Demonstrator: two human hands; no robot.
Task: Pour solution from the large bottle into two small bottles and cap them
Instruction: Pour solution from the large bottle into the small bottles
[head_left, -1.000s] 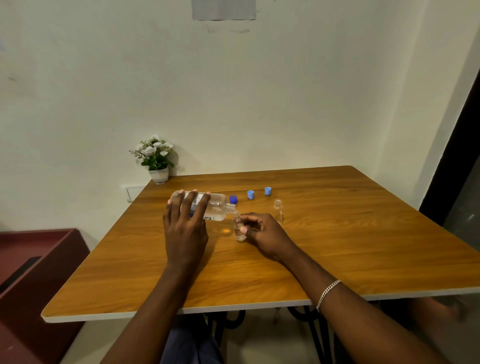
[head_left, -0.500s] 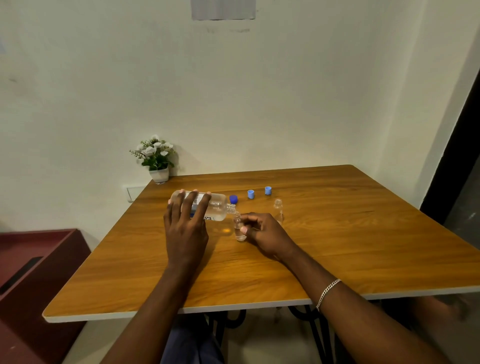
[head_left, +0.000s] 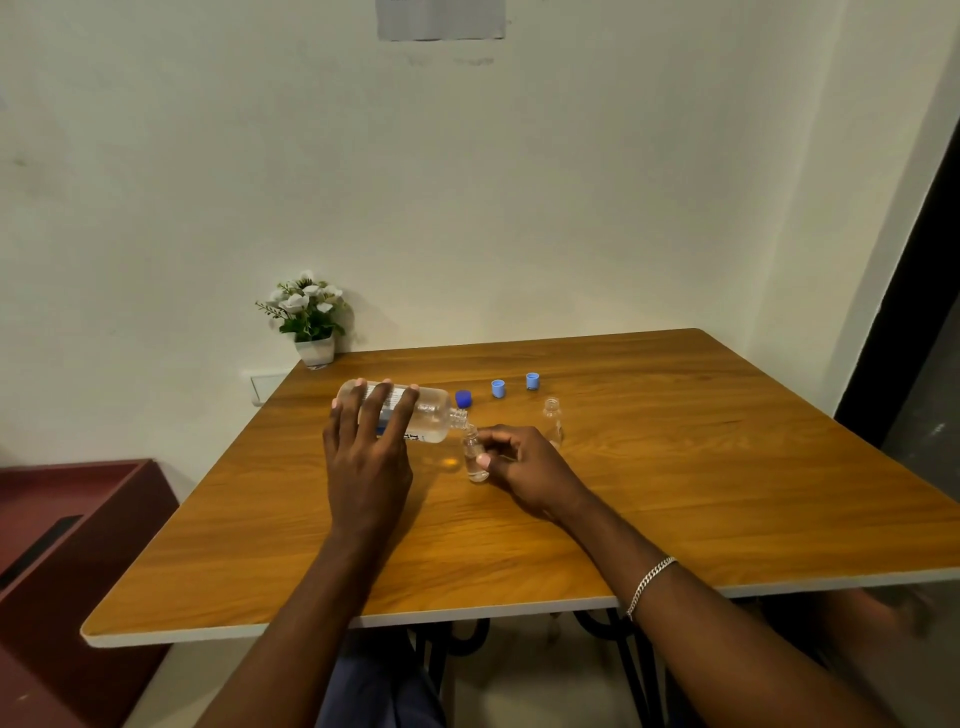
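Observation:
My left hand (head_left: 366, 457) grips the large clear bottle (head_left: 428, 415), tipped almost level with its open neck pointing right over the mouth of a small clear bottle (head_left: 474, 456). My right hand (head_left: 524, 465) holds that small bottle upright on the wooden table (head_left: 675, 493), thumb and fingers around it. A little clear liquid sits in its bottom. A second small bottle (head_left: 552, 422) stands uncapped just behind my right hand. Behind the bottles lie a dark blue cap (head_left: 463, 398) and two light blue caps (head_left: 498, 388) (head_left: 532, 381).
A small white pot of white flowers (head_left: 310, 322) stands at the table's back left corner against the wall. A dark red cabinet (head_left: 62, 535) sits low to the left of the table. A dark door frame (head_left: 904, 291) rises at the right.
Both hands and the bottles hold nearly the same pose across the frames; the large bottle stays tipped over the small one.

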